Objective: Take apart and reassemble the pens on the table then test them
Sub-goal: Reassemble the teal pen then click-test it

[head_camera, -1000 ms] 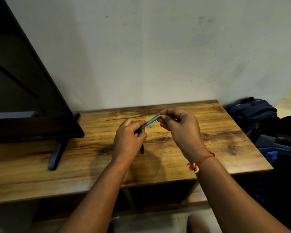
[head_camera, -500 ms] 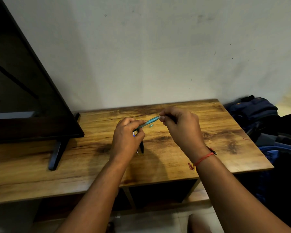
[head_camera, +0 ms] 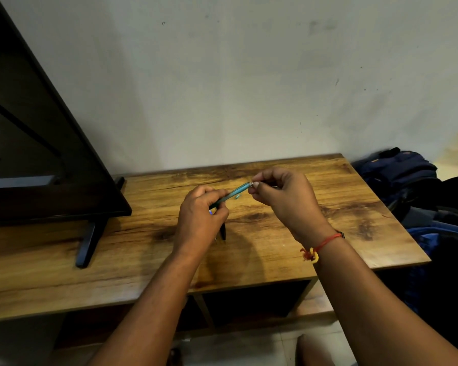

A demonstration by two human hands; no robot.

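Observation:
A teal pen (head_camera: 233, 192) is held above the wooden table (head_camera: 328, 207), tilted up to the right. My left hand (head_camera: 200, 217) grips its lower end. My right hand (head_camera: 283, 199) pinches the pen's upper tip between thumb and fingers. A small teal piece (head_camera: 237, 196) lies on the table just below the pen. A dark pen (head_camera: 223, 232) lies on the table under my left hand, mostly hidden by it.
A black TV (head_camera: 37, 154) on a stand foot (head_camera: 86, 244) fills the table's left side. Dark blue bags (head_camera: 397, 175) are piled off the table's right edge. A wall rises just behind the table.
My right hand has shifted slightly right along the pen's tip; my left hand has turned a little on the lower end. The pen stays in the same tilt.

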